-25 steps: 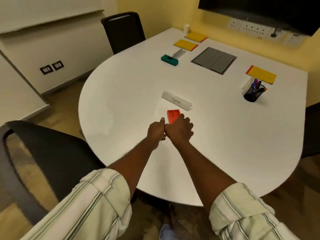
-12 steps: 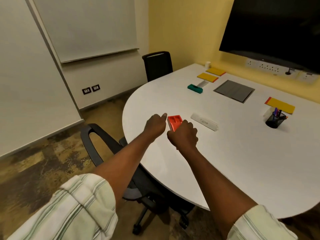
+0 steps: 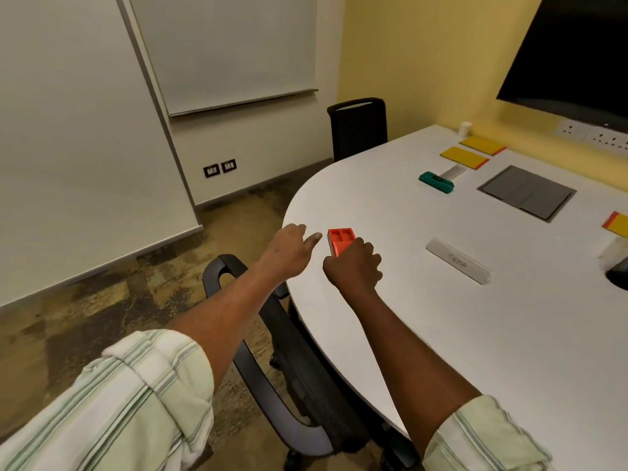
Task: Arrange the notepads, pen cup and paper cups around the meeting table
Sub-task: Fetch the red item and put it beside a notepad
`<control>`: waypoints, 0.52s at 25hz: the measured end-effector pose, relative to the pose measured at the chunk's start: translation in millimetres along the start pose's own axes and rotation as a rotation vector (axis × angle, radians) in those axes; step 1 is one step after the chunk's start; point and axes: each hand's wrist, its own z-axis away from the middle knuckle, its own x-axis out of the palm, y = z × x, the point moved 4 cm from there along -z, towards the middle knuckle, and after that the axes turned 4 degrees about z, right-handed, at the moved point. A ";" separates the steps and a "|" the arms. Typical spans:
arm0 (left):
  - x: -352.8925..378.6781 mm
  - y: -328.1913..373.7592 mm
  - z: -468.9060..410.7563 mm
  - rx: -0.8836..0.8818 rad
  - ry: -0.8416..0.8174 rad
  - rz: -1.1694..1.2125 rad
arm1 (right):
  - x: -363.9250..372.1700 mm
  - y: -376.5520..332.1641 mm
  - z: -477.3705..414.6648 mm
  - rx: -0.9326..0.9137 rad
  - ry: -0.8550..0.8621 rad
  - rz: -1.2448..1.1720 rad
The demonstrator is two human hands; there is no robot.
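Notepads: 3 in view, yellow with a red edge. 2 lie side by side at the far end of the worktop (image 3: 441, 317), notepad 1 (image 3: 482, 145) and notepad 2 (image 3: 464, 157). Notepad 3 (image 3: 616, 224) is cut by the right frame edge.
Paper cup (image 3: 465, 129): 1, upright, beyond the far pair.
Pen cup (image 3: 620, 271): 1, dark, mostly out of frame below notepad 3.
Right hand (image 3: 355, 265): fingers curled round 1 orange block (image 3: 341, 239) near the worktop's left edge.
Left hand (image 3: 289, 248): fingers loosely extended, holding nothing, just beside the block, not touching it.
Also: 1 name plate (image 3: 457, 260), 1 green block (image 3: 436, 181), 1 grey panel (image 3: 526, 192), 2 chairs (image 3: 358, 127) (image 3: 272, 385).
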 end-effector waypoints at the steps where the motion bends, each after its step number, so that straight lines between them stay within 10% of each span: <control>1: -1.9 -5.5 -6.9 0.006 -0.008 0.007 | 5.4 -5.1 -5.5 -0.003 0.003 0.008; 13: -53.9 -94.2 -127.4 0.293 -0.204 0.087 | 82.1 -96.0 -55.9 0.137 0.082 0.040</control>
